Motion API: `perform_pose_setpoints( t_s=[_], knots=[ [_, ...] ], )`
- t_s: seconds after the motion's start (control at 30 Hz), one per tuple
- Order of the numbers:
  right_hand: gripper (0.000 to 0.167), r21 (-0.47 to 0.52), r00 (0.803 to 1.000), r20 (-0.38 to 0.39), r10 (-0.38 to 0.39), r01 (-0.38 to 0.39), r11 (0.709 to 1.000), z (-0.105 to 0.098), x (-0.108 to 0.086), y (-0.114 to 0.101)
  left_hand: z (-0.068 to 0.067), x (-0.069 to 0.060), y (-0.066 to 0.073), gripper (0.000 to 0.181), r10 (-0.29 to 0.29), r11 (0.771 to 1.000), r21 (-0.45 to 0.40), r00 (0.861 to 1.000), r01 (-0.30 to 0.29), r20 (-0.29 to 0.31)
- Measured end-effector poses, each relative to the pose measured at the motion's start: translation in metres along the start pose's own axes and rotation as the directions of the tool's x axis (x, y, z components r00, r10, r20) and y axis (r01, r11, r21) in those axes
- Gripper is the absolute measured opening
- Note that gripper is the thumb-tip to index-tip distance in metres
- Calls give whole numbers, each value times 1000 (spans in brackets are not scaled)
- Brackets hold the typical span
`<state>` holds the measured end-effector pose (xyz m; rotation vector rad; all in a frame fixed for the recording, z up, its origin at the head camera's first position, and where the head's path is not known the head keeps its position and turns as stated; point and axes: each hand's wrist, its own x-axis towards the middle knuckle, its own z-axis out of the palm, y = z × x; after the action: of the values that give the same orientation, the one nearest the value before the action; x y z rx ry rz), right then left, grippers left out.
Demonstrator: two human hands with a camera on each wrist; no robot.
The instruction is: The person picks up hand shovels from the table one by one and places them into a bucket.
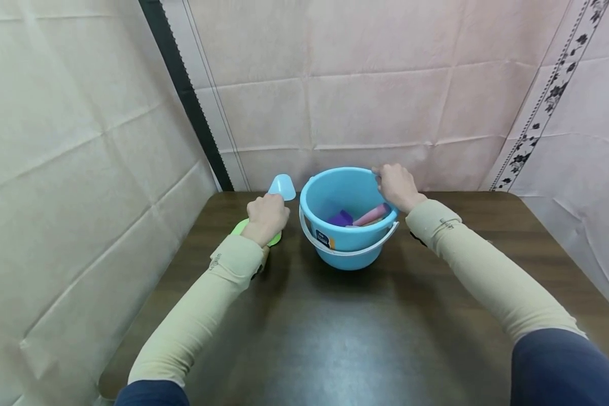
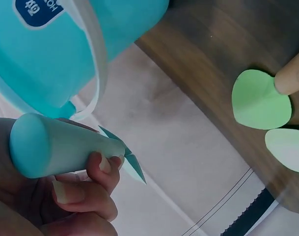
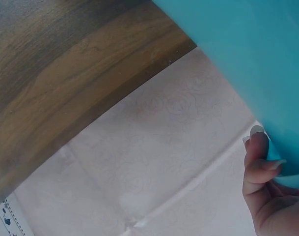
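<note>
My left hand (image 1: 267, 215) grips a light blue tool by its thick handle (image 2: 66, 147); the tool's flared blade (image 1: 282, 186) points away toward the back wall. Just right of it stands a blue bucket (image 1: 345, 239), upright, its white handle (image 1: 330, 249) hanging down at the front. Inside the bucket lie a purple piece (image 1: 340, 219) and a pink-handled one (image 1: 372, 215). My right hand (image 1: 397, 186) pinches the bucket's rim at the right, fingers curled over the edge, as the right wrist view also shows.
Beneath and beside my left forearm, a green tool (image 2: 261, 100) with a wooden handle (image 2: 292, 73) lies on the brown table (image 1: 335, 327). A pale cloth wall (image 1: 375, 107) rises behind the table's back edge, with more cloth on both sides.
</note>
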<state>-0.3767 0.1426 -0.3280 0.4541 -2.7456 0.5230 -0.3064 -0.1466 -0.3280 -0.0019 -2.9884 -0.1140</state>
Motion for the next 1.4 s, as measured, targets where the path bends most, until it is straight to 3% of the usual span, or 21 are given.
perform_pose_setpoints(
  t_s=[0.37,0.7,1.4],
  knots=[
    [35,-1,1000,10,9,-9,1000,1,-2,-2,-13,2,3,32,10,1000,-11,1000,-11,-14],
    [37,-10,1000,4,15,-15,1000,-4,-2,-3,-25,3,11,32,57,998,-35,997,-59,-59],
    [30,-8,1000,4,15,-15,1000,0,0,-1,-49,-1,59,31,142,989,-28,990,-143,-11]
  ],
)
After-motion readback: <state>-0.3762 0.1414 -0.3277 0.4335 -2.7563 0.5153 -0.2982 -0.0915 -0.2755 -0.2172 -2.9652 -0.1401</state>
